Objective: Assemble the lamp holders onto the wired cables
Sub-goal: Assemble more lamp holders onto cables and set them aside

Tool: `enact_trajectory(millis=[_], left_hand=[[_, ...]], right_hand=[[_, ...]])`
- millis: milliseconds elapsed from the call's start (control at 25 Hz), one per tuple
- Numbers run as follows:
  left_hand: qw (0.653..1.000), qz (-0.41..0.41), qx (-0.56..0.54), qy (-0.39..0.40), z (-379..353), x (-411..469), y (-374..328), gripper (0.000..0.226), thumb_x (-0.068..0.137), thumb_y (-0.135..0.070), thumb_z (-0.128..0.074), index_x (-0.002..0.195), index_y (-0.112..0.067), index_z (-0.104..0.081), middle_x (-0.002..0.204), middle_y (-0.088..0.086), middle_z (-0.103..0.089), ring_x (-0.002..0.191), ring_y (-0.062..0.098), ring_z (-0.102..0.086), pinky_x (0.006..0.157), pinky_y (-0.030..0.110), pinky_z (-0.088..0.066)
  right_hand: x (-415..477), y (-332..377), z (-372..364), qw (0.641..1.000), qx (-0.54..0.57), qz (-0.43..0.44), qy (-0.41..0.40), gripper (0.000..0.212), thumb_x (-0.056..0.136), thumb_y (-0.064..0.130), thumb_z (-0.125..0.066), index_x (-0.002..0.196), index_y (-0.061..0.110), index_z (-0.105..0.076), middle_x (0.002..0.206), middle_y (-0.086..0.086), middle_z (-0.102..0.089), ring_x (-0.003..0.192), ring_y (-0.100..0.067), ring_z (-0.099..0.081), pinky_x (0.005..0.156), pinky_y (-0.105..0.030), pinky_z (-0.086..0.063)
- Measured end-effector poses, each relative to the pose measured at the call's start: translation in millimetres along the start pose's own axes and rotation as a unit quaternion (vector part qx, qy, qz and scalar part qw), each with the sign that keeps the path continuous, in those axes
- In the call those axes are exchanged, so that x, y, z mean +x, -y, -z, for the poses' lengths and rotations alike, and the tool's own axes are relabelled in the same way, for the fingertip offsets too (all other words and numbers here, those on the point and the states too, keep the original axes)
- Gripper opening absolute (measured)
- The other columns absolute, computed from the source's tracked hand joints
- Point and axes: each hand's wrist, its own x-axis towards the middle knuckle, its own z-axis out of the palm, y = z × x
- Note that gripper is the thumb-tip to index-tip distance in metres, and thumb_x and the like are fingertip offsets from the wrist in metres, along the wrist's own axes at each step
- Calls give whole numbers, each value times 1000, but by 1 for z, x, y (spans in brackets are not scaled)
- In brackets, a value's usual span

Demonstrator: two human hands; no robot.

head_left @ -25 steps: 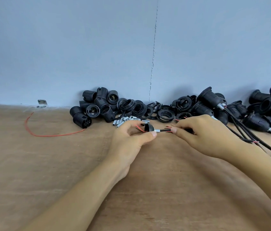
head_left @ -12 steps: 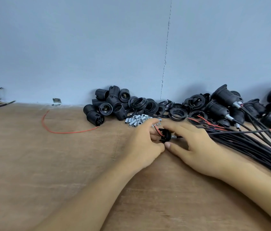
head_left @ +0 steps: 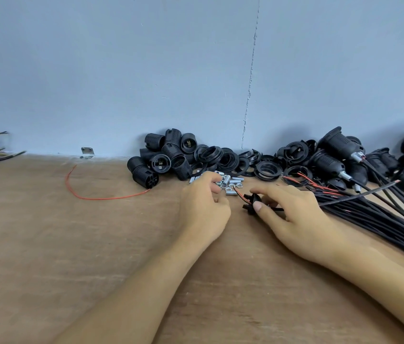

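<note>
Left hand: off the black cap, fingers now curled over the metal tubes just ahead, grip on one unclear; right hand: fingers pinching cap, threaded on its cable, alone, just right of them; tube-fetching step likely begun.

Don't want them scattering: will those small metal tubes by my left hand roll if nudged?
Probably: the metal tubes look round and smooth, so they would likely roll on the wooden table. Being small, they seem light and easily scattered.
</note>
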Motion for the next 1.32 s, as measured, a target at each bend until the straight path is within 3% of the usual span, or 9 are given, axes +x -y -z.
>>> enact_trajectory(millis=[80, 200, 320, 480, 680, 800, 880, 960, 1320], left_hand=[[998, 13, 42, -36, 5, 4, 3, 36, 85, -6, -60, 117, -22, -66, 98, -11, -64, 80, 3, -56, 63, 6, -35], [995, 6, 77, -65, 14, 7, 8, 39, 87, -7, -61, 124, -19, -63, 121, -2, -57, 99, 16, -60, 81, 16, -39], [991, -7, 127, -44, 21, 12, 13, 44, 90, -12, -63, 133, -17, -57, 147, 0, -37, 110, 24, -60, 97, 35, -46], [985, -5, 171, 6, 27, 25, 20, 44, 96, -25, -63, 139, -18, -56, 168, -2, -14, 131, 25, -52, 105, 31, -37], [990, 6, 141, 23, 34, 36, 28, 48, 98, -21, -61, 145, -12, -54, 165, -2, -28, 145, 16, -36, 103, 16, -22], [995, -1, 102, 5, 36, 39, 32, 45, 97, -12, -60, 141, -10, -57, 155, -5, -42, 139, 15, -43, 101, 6, -18], [999, 13, 44, 2, 37, 41, 32, 41, 96, -8, -60, 136, -12, -62, 149, -7, -47, 129, 23, -56, 113, 20, -32], [1000, 18, 8, -2, 38, 40, 31, 38, 95, -7, -61, 132, -14, -65, 144, -10, -50, 120, 28, -63, 112, 37, -42], [999, -23, -7, -34, 35, 33, 28, 34, 91, -2, -64, 121, -15, -72, 122, -20, -52, 101, 25, -69, 100, 31, -50]], right_hand=[[0, 1, 0, 1000, -7, -17, 12, 20, 97, 49, -50, 113, 39, -58, 92, 26, -56, 96, -6, -54, 95, -48, -45], [-2, 4, 2, 999, -14, -18, 34, 34, 89, 66, -45, 109, 39, -53, 95, 27, -53, 95, -3, -52, 95, -40, -45], [-4, 5, 3, 998, -25, -20, 53, 32, 87, 66, -47, 110, 42, -48, 98, 27, -52, 95, -1, -50, 92, -35, -44], [-4, 7, 5, 998, -25, -22, 56, 34, 88, 63, -47, 113, 41, -50, 99, 27, -50, 97, -1, -50, 94, -35, -43], [-5, 9, 7, 998, -19, -21, 58, 36, 88, 61, -47, 115, 38, -52, 98, 27, -50, 97, -5, -52, 93, -40, -46], [-4, 9, 7, 998, -18, -17, 63, 37, 89, 60, -48, 117, 36, -53, 100, 23, -54, 99, -8, -54, 97, -42, -46], [-4, 9, 7, 998, -17, -16, 63, 37, 89, 59, -48, 117, 35, -54, 101, 21, -55, 100, -9, -54, 97, -43, -46], [-3, 9, 7, 998, -17, -16, 62, 37, 89, 59, -48, 117, 35, -54, 101, 21, -55, 100, -9, -54, 96, -43, -46], [-4, 9, 8, 997, -22, -23, 69, 41, 88, 60, -47, 120, 35, -54, 104, 19, -55, 103, -8, -54, 94, -42, -47]])
